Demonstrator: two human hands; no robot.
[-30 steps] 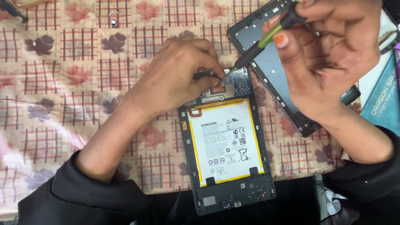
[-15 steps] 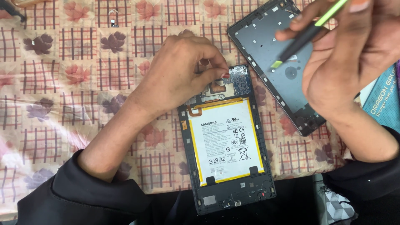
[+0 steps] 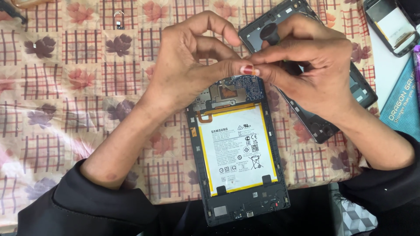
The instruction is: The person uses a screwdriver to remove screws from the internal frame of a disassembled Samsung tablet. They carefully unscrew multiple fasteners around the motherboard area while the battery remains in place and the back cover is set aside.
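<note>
- Your left hand (image 3: 192, 65) and right hand (image 3: 315, 72) meet fingertip to fingertip just above the top edge of the opened tablet (image 3: 238, 153). Both pinch together on something tiny. I honestly can't tell what it is, the fingers hide it, and I'd guess a screw or small bit.
- Since whatever it is sits right between the pinches, I'd hand it over low, over the tablet or the cloth, so a slip doesn't send it bouncing away.
- Let one hand take a firm hold before the other lets go. Don't loosen both at once.
- The tablet lies flat on the checked floral tablecloth (image 3: 65, 87), back off, with the white battery (image 3: 238, 150) in the middle and the blue circuit board (image 3: 247, 87) right under your fingertips. Keep your nails off that board and the orange flex beside it.
- The dark back cover (image 3: 363, 94) lies under your right hand, near the tablet's upper right corner. Mind your wrist doesn't drag it.
- There's a small metal part (image 3: 119, 20) on the cloth at the top left, well apart. Maybe park loose bits there together.
</note>
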